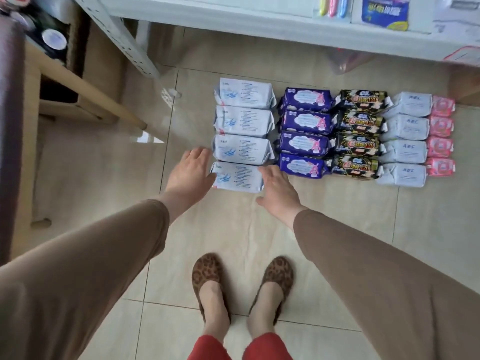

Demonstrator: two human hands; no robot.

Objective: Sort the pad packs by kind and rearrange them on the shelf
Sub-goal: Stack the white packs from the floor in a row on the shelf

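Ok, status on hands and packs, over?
Left hand, right hand open, flanking nearest white pack. Packs in five sorted columns on floor. Nothing in the way.

Packs go by colour from the shelf post (124,35) rightward: white-and-blue (244,136), purple with pink cartoon (305,133), black and gold (359,135), pale blue (405,139), pink (441,136). Leopard-print slippers (242,281), tan sleeves (104,250), beige tiles (233,229).

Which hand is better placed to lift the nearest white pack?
Neither alone. The left hand and right hand flank the nearest white pad pack, one at each end, fingers straight, so a two-handed lift fits best.
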